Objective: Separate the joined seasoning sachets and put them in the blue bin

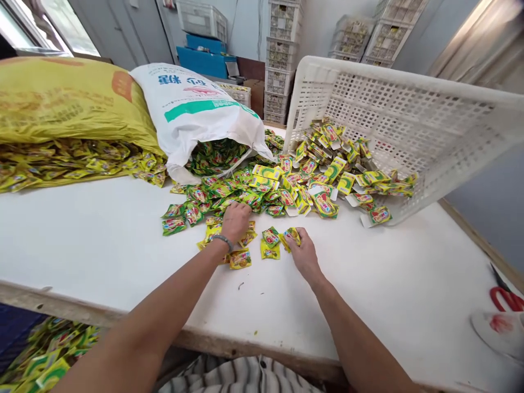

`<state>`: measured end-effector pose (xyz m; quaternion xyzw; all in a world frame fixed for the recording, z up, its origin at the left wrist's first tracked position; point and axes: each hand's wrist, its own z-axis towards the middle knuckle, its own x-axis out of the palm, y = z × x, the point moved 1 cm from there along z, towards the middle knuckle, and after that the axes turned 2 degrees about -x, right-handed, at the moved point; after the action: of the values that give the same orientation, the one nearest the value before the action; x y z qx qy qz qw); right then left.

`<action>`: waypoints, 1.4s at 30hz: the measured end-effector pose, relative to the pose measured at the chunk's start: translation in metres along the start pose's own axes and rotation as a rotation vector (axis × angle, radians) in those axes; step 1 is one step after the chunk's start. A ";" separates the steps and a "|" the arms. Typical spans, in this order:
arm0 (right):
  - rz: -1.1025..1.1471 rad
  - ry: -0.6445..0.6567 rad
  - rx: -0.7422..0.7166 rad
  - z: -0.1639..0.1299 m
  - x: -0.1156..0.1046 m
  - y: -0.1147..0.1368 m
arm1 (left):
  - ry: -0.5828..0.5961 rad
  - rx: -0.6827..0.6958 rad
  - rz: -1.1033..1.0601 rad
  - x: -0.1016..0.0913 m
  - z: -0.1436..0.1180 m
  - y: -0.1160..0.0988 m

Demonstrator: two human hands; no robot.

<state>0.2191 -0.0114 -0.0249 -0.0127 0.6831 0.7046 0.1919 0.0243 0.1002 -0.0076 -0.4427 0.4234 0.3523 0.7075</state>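
My left hand (236,222) reaches to the near edge of a heap of green sachets (221,191), its fingers curled in and what they grip hidden behind the hand. Several yellow sachets (240,258) lie under and around that wrist. To the right, my right hand (305,255) pinches a small yellow sachet (291,237) between thumb and fingers. Just left of it, a green sachet (270,237) and a yellow sachet (270,251) lie together on the white table (380,305). Small printed boxes (325,203), some with flaps open, are heaped beyond my right hand.
A white plastic crate (409,103) lies tipped on its side, boxes spilling out. A white sack (192,109) opens onto the green sachets; a yellow sack (69,103) lies left. Red-handled scissors (505,297) sit at the right edge. Stacked crates (280,65) stand behind.
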 end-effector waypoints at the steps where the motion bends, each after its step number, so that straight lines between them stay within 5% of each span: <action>1: 0.023 0.015 0.009 0.002 -0.001 0.001 | -0.006 -0.013 -0.023 -0.002 -0.001 0.002; 5: 0.041 0.037 -0.007 0.004 -0.006 0.007 | -0.022 -0.093 -0.126 -0.015 -0.008 0.001; 7: 0.034 0.013 -0.008 0.003 -0.010 0.013 | 0.009 -0.159 -0.349 -0.023 -0.017 -0.004; 11: 0.174 0.166 0.020 -0.003 -0.015 0.026 | 0.240 -0.375 -1.068 -0.032 -0.049 -0.017; 15: 0.279 0.388 0.030 -0.012 -0.009 0.033 | 0.424 -0.502 -1.273 -0.034 -0.080 -0.030; 19: 0.115 0.410 0.039 -0.020 0.006 0.026 | 0.449 -0.589 -1.484 -0.029 -0.098 -0.037; 34: 0.286 0.285 0.143 -0.016 0.012 0.016 | 0.383 -0.593 -1.479 -0.014 -0.111 -0.038; 42: 0.092 0.417 0.034 -0.023 0.010 0.033 | 0.401 -0.550 -1.375 -0.017 -0.109 -0.035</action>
<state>0.1948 -0.0307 0.0028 -0.1240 0.7196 0.6831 0.0142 0.0173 -0.0157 -0.0082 -0.8219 0.0701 -0.1613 0.5418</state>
